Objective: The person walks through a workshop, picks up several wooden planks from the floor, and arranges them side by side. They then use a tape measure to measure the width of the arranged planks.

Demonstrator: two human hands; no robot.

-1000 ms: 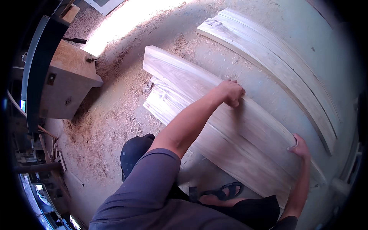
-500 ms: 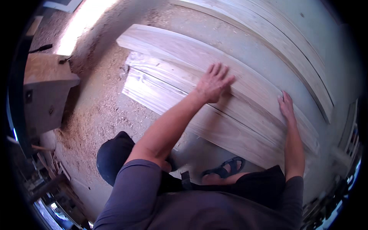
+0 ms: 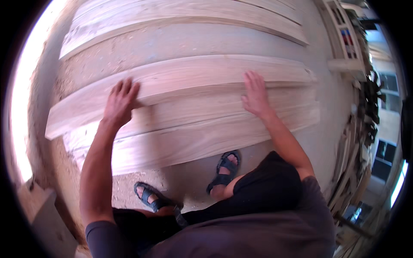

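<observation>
A long, thick pale wooden plank [image 3: 189,75] lies across the middle, its near side face showing as a step above the boards beside it. My left hand [image 3: 120,102] touches it left of centre, fingers stretched over the near edge. Further right, my right hand [image 3: 256,94] has its fingers laid flat on the same plank, thumb apart. Nearer to me, two pale boards [image 3: 189,142] lie side by side with a narrow dark seam between them. Whether the plank rests partly on these boards, I cannot tell.
More long boards [image 3: 180,13] lie on the floor beyond. My sandalled feet [image 3: 226,167] stand at the near boards' edge. A wooden block-like piece [image 3: 38,202] is at lower left. Timber offcuts [image 3: 348,163] and a slatted wooden frame [image 3: 346,38] line the right. Wood shavings cover floor on the left.
My view has turned right and I stand more upright over the boards. My right hand has moved from the plank's far edge to its near edge; my left hand sits further left along it.
</observation>
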